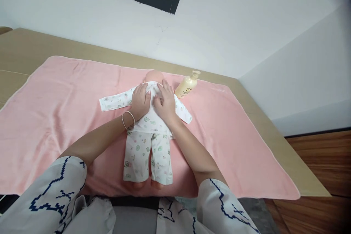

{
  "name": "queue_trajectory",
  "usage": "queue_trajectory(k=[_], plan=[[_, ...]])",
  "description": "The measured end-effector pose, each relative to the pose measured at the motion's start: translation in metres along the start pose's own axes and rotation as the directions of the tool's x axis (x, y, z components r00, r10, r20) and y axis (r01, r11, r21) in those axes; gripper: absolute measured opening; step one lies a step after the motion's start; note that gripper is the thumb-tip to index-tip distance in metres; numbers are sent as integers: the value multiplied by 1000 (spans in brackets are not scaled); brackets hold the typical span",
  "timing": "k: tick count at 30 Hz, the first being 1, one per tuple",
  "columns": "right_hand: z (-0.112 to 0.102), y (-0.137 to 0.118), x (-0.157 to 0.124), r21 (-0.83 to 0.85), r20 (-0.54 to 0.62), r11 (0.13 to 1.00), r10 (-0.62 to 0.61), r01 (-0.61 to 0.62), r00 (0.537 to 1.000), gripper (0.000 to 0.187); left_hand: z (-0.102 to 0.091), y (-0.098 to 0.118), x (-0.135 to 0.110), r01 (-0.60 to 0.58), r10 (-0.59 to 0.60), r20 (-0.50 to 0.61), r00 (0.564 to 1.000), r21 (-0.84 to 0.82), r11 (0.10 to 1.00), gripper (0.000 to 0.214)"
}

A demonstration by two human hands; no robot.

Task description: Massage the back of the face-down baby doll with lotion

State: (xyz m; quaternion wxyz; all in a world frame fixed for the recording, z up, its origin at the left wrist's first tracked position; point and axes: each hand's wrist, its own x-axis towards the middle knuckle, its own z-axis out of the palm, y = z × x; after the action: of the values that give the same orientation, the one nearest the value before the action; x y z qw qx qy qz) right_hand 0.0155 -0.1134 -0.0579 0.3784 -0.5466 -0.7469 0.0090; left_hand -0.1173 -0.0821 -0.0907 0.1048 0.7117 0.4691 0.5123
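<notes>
A baby doll (154, 76) lies stretched out on a pink blanket, its feet toward me. It wears a white printed top (153, 122) and matching trousers (137, 157), with both sleeves spread to the sides. My left hand (140, 100), with a bangle at the wrist, rests flat on the left side of the doll's upper body. On the right side of it lies my right hand (165, 103), fingers extended toward the head. Nothing is gripped in either hand. The doll's face does not show.
The pink blanket (225, 146) covers much of the wooden table (307, 175). A pale yellow pump bottle (188, 85) stands tilted in view, right of the doll's head. Behind the table rises a white wall (214, 29) with a dark-framed window (164, 0).
</notes>
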Motion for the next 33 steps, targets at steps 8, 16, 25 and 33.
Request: queue_trajectory(k=[8,16,25,33], plan=[[-2,-4,0,-41,38,998,40,-39,998,47,-2,3,0,16,-16,17,1000,6,1000,65],[6,-1,1,51,173,998,-37,29,984,41,-3,2,7,-3,-21,157,987,156,988,48],[-65,53,59,59,-265,984,177,-167,948,56,-25,99,0,-46,-21,631,775,89,995,47],[-70,103,84,-72,-173,954,277,-293,945,72,35,151,89,588,-196,577,793,-639,496,49]])
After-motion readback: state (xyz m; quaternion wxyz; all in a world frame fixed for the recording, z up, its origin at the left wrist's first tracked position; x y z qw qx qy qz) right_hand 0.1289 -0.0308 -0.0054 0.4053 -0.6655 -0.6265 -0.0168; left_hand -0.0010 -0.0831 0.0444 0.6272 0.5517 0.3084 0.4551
